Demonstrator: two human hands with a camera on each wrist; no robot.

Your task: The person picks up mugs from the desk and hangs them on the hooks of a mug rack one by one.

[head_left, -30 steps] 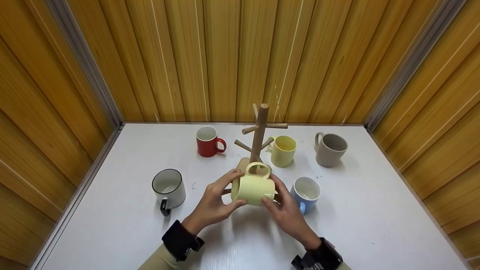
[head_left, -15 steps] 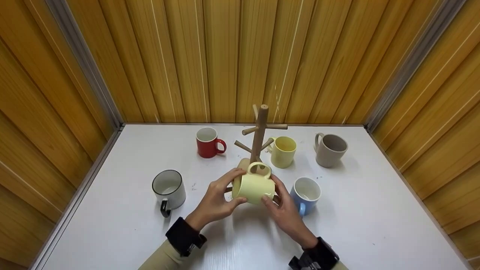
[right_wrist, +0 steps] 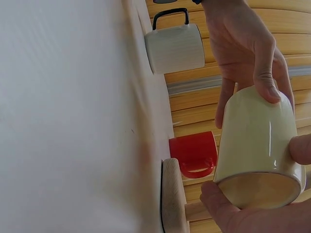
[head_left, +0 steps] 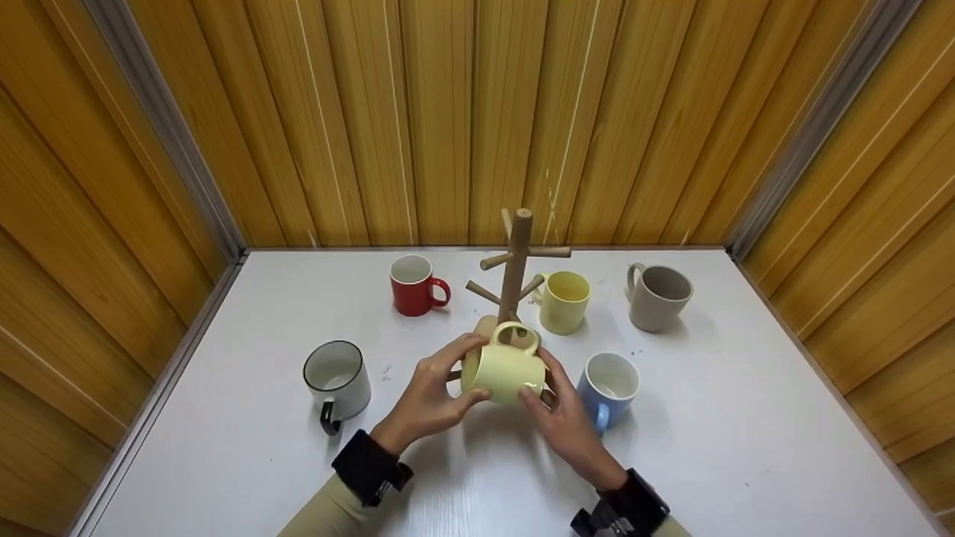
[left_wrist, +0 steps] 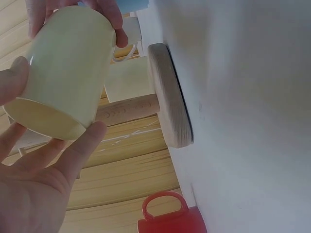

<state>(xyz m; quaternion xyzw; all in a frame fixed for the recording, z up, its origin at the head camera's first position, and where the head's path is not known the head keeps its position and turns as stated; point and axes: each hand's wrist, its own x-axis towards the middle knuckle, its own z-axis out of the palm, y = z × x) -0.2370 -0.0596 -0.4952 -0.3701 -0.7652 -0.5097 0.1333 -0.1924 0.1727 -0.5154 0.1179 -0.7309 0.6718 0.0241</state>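
Observation:
In front of the mug tree I hold a pale yellow mug [head_left: 511, 377] on its side, with its handle upward and its mouth to the left. The fingers and thumb of my left hand [head_left: 429, 399] grip it at the rim end. At the base end, my right hand [head_left: 567, 425] grips it between thumb and fingers. Both wrist views show the mug [left_wrist: 68, 63] lifted off the table. Behind it stands the wooden mug tree [head_left: 515, 280], with bare pegs on its upper post; the mug and hands partly hide its base [right_wrist: 172, 199].
Around the tree on the white table [head_left: 224, 462] stand a red mug [head_left: 412, 287], another yellow mug [head_left: 564, 302], a grey-beige mug [head_left: 658, 298], a blue mug [head_left: 608, 391] close to my right hand, and a white mug with black handle [head_left: 337, 380]. Wood-look walls [head_left: 433, 119] enclose the table.
The pale yellow mug has tipped slightly within my grip, and my left wrist has shifted a little to the right. Both hands still hold the mug; the other mugs stay put.

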